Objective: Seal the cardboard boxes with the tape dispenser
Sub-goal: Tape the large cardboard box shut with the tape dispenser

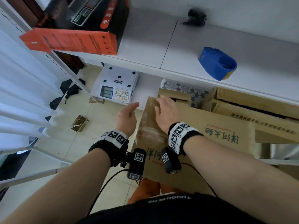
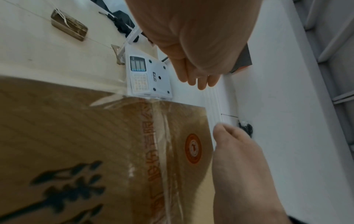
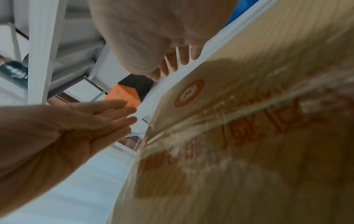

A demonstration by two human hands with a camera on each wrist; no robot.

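Right hand: fingers straight and spread, palm down over the far left corner of the cardboard box. Head view reads as resting on the box top; the right wrist view shows the fingers at the box's far edge with a shadow on the cardboard, so contact cannot be confirmed. Nothing gripped.

Left hand: flat, fingers together and straight, palm facing the box's left side, just beside it and apart from it. Grip empty.

Clear tape runs along the box top seam over orange print and folds down the left end; visible only in the wrist views, along with a round orange logo near the corner.

Tape dispenser, blue, lies on the white surface well apart from both hands; the right wrist view catches only a blue sliver.

A second cardboard box, flaps open, stands right of the first. Head and left wrist views show a white scale on the floor beyond the left hand.
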